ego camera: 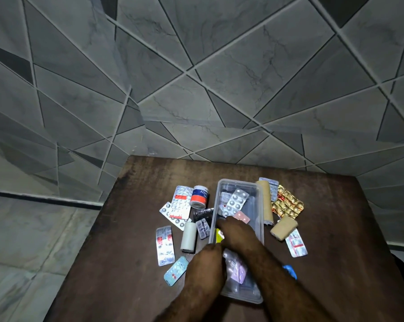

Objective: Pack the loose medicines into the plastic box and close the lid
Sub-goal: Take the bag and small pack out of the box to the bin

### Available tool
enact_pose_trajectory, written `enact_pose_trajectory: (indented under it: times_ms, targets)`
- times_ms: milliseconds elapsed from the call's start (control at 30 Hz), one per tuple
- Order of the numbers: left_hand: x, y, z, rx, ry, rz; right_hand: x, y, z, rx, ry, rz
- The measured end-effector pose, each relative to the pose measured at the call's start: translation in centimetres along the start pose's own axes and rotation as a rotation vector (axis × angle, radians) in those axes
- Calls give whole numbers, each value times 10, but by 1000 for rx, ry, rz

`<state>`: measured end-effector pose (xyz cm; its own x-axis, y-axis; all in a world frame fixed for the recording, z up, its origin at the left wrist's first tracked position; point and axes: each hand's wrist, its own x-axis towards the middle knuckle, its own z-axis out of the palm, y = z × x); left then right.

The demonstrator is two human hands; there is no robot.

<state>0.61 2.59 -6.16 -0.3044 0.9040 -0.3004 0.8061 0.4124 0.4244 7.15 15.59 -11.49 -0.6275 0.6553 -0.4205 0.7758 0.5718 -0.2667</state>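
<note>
Hands [231, 231] inside plastic box [261, 194] — medicines [180, 205] scattered beside.

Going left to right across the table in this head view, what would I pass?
Silver blister strip → white bandage roll → clear plastic box → tan bandage roll → gold foil strips.

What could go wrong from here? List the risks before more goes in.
1. The blister strips in the plastic box lie tilted and stacked, not flat; they may stand proud and block the lid.
2. The bandage rolls and tape roll outside look bulky; space may run out.
3. The right hand reaches into the box; a forearm might nudge the teal strip near the table edge.
</note>
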Motion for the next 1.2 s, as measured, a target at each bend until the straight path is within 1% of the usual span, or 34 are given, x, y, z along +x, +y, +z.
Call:
enact_pose_trajectory:
  times_ms: [67, 133, 300, 367, 433, 533, 633, 733, 833, 967, 1067, 1133, 1200]
  targets:
    - [1, -4, 2, -41, 3, -15, 0, 1, -4, 53, -7, 20]
    - [1, -6, 3, -55, 13, -8, 0, 0, -13, 160, -4, 37]
    - [-2, -3, -2, -189, 46, -34, -11, 7, -43, 465, 172, 110]
    - [-2, 0, -5, -310, 49, -79, -20, 11, -54, 630, 214, 122]
    - [-4, 5, -11, -450, 89, -106, -31, 13, -63, 843, 263, 139]
    - [-6, 13, -28, -628, 128, -167, -50, 16, -71, 1126, 373, 160]
    - [-3, 17, -43, -829, 134, -193, -72, 15, -77, 1317, 442, 189]
    - [-3, 24, -51, -1065, 25, -227, -91, 18, -79, 1381, 523, 236]
    - [-4, 35, -55, -1173, -41, -181, -110, 25, -79, 1425, 574, 270]
    - [-8, 62, -53, -1174, -89, -81, -146, 43, -77, 1418, 660, 287]
    - [-7, 83, -44, -1210, -90, -43, -170, 54, -74, 1387, 713, 322]
    - [-10, 105, -35, -1193, -100, -44, -192, 65, -71, 1341, 755, 351]
    - [-15, 130, -24, -1259, -149, -59, -210, 73, -66, 1313, 775, 378]
